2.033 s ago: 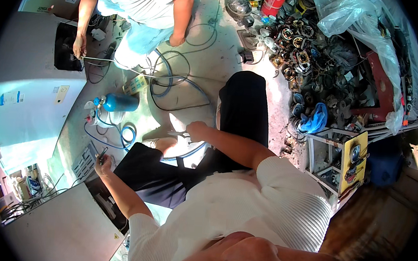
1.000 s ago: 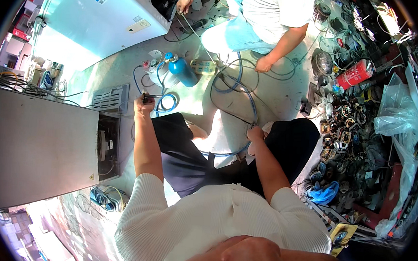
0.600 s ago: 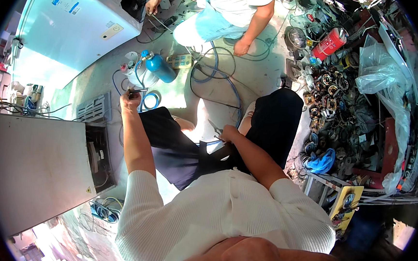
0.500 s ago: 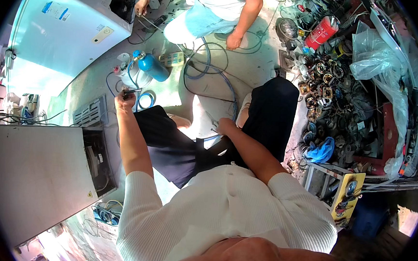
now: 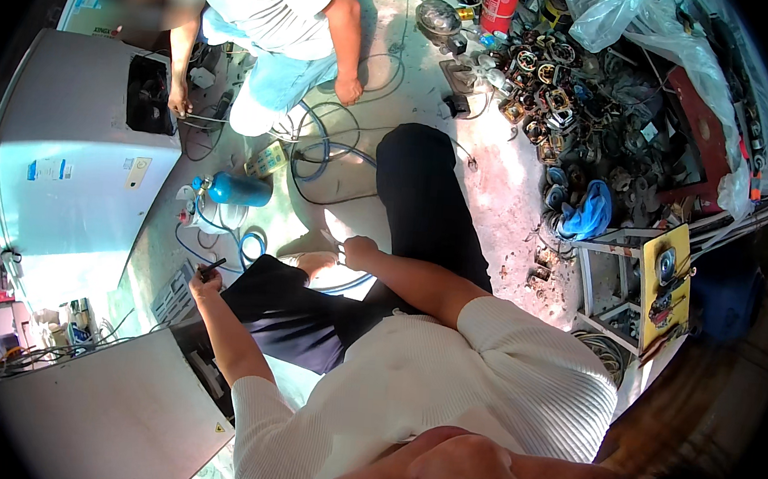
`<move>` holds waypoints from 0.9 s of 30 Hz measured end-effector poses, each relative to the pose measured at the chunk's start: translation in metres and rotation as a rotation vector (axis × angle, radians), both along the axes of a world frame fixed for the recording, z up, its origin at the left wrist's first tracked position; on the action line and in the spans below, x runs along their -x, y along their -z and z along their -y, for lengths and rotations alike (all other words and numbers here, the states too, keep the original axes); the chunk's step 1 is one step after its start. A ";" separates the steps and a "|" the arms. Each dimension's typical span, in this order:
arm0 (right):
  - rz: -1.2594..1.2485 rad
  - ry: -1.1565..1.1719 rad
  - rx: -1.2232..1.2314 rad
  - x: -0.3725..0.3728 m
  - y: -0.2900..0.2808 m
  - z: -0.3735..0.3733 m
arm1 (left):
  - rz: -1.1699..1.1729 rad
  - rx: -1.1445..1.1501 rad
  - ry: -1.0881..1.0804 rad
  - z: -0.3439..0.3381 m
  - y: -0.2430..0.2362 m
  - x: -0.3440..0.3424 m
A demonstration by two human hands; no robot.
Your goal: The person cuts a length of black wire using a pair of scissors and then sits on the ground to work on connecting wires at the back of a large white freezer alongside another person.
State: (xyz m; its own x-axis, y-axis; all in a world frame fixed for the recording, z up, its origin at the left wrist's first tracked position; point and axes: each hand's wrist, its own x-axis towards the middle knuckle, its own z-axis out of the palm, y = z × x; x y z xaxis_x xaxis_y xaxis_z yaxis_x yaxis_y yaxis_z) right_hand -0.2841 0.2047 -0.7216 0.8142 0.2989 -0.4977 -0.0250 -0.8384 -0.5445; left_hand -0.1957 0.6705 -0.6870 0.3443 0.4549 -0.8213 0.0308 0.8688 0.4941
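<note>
My left hand (image 5: 205, 283) is closed around a slim dark object (image 5: 214, 267), too small to identify. It is beside a grey slotted panel (image 5: 175, 294). My right hand (image 5: 362, 253) grips a metal hand tool that looks like pliers (image 5: 331, 238), its tip pointing away from me over the floor by my legs. Beyond my left hand stand a blue gas cylinder (image 5: 241, 190) and a pale round container (image 5: 199, 213). A coil of blue hose (image 5: 251, 246) lies beside them. Both hands are apart from these.
A co-worker (image 5: 279, 19) crouches ahead, one hand at the open compartment of a white fridge (image 5: 77, 165). A power strip (image 5: 268, 158) and looped hoses (image 5: 323, 151) lie on the floor. Right are piled motor parts (image 5: 545, 99), a red extinguisher (image 5: 500, 6) and a metal frame (image 5: 616, 296).
My view has shifted right and I have moved, so the fridge, cylinder and co-worker sit farther left. Both hands keep their grips.
</note>
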 end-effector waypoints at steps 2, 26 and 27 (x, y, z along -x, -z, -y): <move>0.028 0.021 -0.058 0.004 0.003 -0.008 | -0.016 -0.080 0.013 -0.015 -0.002 0.005; -0.087 0.162 0.042 -0.016 0.048 0.035 | 0.288 -0.296 0.609 0.131 -0.096 -0.067; -0.150 0.130 0.048 -0.018 0.047 0.040 | 0.272 -0.316 0.586 0.139 -0.094 -0.074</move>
